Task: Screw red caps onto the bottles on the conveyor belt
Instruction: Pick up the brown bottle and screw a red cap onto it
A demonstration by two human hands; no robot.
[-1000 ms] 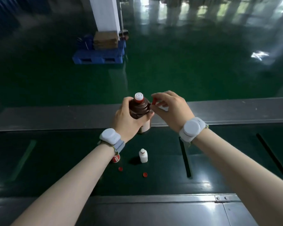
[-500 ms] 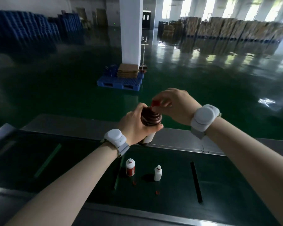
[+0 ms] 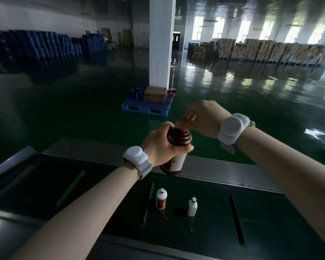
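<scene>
The person is holding a brown bottle [image 3: 178,139] up off the conveyor belt [image 3: 270,222], the left hand [image 3: 161,145] wrapping its shoulder and neck so the body cannot be turning while the top is worked. The right hand [image 3: 201,119] is hovering just above the mouth, its fingertips [image 3: 190,117] pinching a red cap [image 3: 186,119], only a sliver of which is showing. Red is also showing at the bottle's mouth, so whether the cap is being lowered on or lifted clear is hard to tell. Lifting the bottle is likely making the threads easier to line up. Below, a white bottle with a red label [image 3: 161,198] and a small plain white bottle [image 3: 192,206] are standing upright on the belt, with two loose red caps [image 3: 165,217] lying near them, probably waiting for those bottles.
</scene>
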